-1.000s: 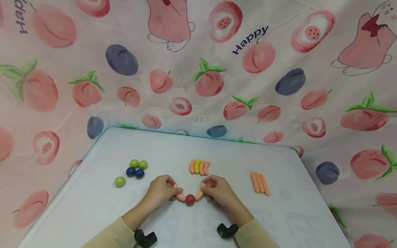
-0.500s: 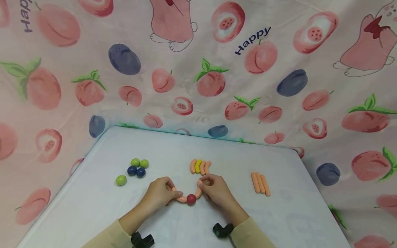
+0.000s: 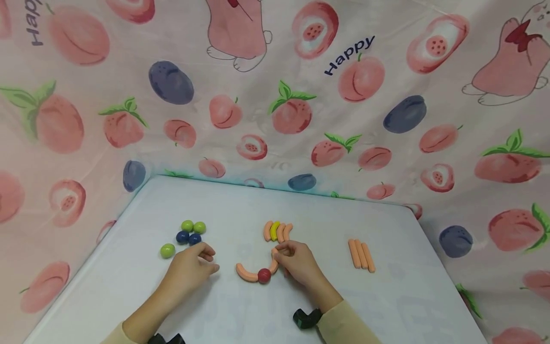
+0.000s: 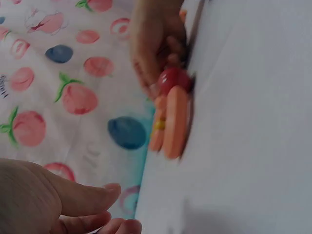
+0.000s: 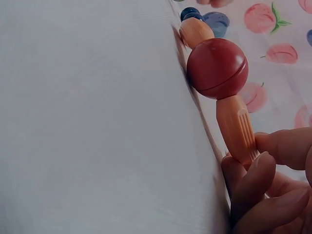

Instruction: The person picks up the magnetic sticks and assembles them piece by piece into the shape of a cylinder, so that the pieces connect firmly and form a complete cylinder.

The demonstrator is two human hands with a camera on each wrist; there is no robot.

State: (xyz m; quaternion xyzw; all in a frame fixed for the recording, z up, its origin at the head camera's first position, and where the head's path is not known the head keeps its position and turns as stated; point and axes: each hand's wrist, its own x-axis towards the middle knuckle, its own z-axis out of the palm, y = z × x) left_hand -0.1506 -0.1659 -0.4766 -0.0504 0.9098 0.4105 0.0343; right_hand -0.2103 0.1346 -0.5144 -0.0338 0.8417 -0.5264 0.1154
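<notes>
A red ball (image 3: pixel 264 275) lies on the white table, with a curved orange stick on each side, forming a U-like arc. My right hand (image 3: pixel 301 265) pinches the right curved stick (image 3: pixel 273 266) near its upper end; the right wrist view shows thumb and fingers on that ribbed stick (image 5: pixel 237 129), which touches the red ball (image 5: pixel 217 68). The left curved stick (image 3: pixel 246 274) lies free of any hand. My left hand (image 3: pixel 189 270) is apart from it, fingers bent loosely with a gap to the thumb, close below two dark blue balls (image 3: pixel 182 237). The nearer blue ball is partly covered.
Two green balls (image 3: pixel 187 226) sit behind the blue ones, with another green ball (image 3: pixel 167 251) to their left. Several curved sticks (image 3: pixel 280 232), one yellow, lie beyond the right hand. Three straight orange sticks (image 3: pixel 362 254) lie at right. Fruit-print cloth (image 3: pixel 283 119) stands behind the table.
My left hand has let go of the left curved stick and moved left toward the blue balls. My right hand keeps its pinch; the right stick has swung slightly inward.
</notes>
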